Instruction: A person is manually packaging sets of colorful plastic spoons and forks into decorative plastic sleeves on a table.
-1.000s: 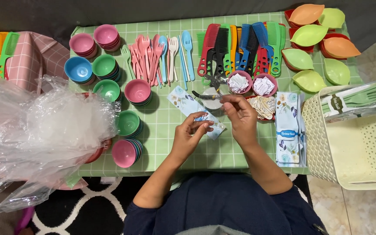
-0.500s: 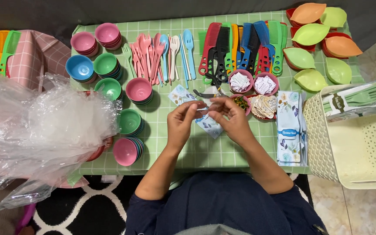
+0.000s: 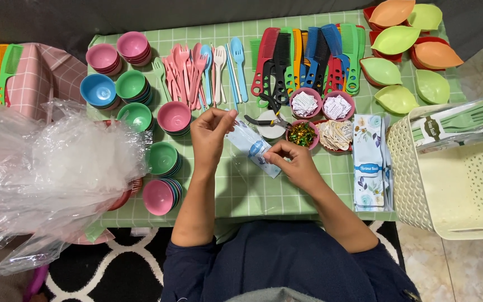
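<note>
At the left edge of the bench (image 3: pixel 219 184) lies a heap of crumpled clear plastic bags (image 3: pixel 46 168), and just right of it stand stacks of small bowls (image 3: pixel 135 89) in pink, blue and green. Along the far edge lies a row of pastel forks and spoons (image 3: pixel 208 70), then a fan of coloured combs (image 3: pixel 308 59).

The left hand (image 3: pixel 211 134) is closed in a pinch on the upper end of a narrow floral card in a clear sleeve (image 3: pixel 252 148), lifting that end off the green checked cloth near the middle of the bench. The right hand (image 3: pixel 292 159) is curled shut at the card's lower end, fingertips pressed together on it; whether it also holds something small I cannot tell. The step in hand looks like dressing or closing this sleeve. The next move seems to call for a steady hold from the left hand while the right works finely at the open end.

Just beyond the right hand lie pliers (image 3: pixel 264 120) and little pink bowls of folded paper slips (image 3: pixel 322 105). Toward the right edge sit a stack of matching floral cards (image 3: pixel 369 162), leaf-shaped dishes (image 3: pixel 403 56) at the far right corner, and a cream basket (image 3: pixel 454 184) beside the bench
</note>
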